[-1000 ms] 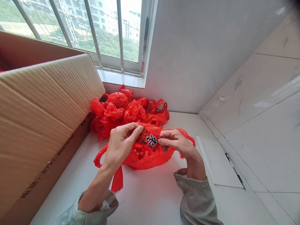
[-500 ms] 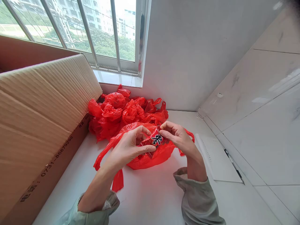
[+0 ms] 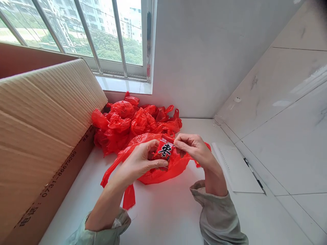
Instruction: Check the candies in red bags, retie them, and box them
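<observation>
A small red snack packet [image 3: 165, 149] with black and white lettering is held over an open red plastic bag [image 3: 176, 170]. My left hand [image 3: 143, 156] grips the packet's left side between thumb and fingers. At the packet's upper right edge, my right hand [image 3: 191, 144] pinches with thumb and forefinger closed. The bag lies spread on the white tabletop [image 3: 158, 211] beneath both hands, one handle stretching out to the left. What else the bag contains is mostly hidden by my hands.
Behind the bag, several knotted red plastic bags [image 3: 138, 117] are heaped against the wall. A large cardboard box [image 3: 48, 115] stands on the left. To the right lie a white notepad [image 3: 237, 170] and a pen [image 3: 254, 175]. A barred window [image 3: 102, 37] is at the back.
The packet has turned more upright, so its printed front now faces me. My right hand remains at its upper right edge. The view has shifted slightly.
</observation>
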`<state>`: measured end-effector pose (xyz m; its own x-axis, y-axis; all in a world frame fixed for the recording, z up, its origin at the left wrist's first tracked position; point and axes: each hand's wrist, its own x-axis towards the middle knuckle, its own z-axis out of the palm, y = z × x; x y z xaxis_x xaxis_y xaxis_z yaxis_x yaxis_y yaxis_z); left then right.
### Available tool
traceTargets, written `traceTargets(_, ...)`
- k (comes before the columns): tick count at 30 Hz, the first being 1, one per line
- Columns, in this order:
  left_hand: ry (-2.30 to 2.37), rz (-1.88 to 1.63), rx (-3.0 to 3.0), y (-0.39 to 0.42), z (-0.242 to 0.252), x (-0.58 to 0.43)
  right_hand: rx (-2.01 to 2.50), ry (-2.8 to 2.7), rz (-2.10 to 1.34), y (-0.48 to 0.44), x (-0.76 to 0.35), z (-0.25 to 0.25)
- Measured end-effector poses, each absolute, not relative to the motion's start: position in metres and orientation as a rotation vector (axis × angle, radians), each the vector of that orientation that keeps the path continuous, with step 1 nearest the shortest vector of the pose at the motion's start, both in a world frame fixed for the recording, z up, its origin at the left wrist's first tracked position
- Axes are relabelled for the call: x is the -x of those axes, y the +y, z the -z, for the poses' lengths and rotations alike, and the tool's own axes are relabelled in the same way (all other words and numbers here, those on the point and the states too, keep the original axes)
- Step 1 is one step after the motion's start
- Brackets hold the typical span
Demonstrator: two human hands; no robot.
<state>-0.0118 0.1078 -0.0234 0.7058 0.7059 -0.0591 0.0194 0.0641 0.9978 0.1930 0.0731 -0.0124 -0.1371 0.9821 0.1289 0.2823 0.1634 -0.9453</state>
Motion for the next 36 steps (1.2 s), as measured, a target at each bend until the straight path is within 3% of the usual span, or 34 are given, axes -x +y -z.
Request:
traceTargets(9, 0.583, -0.457, -1.471, 0.110, 0.026, 0.010, 1.248, -1.581, -1.020, 0.064, -0.195, 0.003)
traceTargets(17, 0.647, -0.725, -1.412, 0.101, 0.029, -0.005, 1.287, -1.770, -0.562, 0.063, -0.192, 0.000)
traceTargets(27, 0.783, -0.705, -1.638, 0.099, 0.030, -0.008, 1.204, -1.669, -0.709, 0.068, -0.182, 0.005)
traceTargets(36, 0.794, -0.773, -1.613, 0.103, 0.025, -0.006, 1.226, -1.520, -0.532, 0.072, -0.169, 0.011)
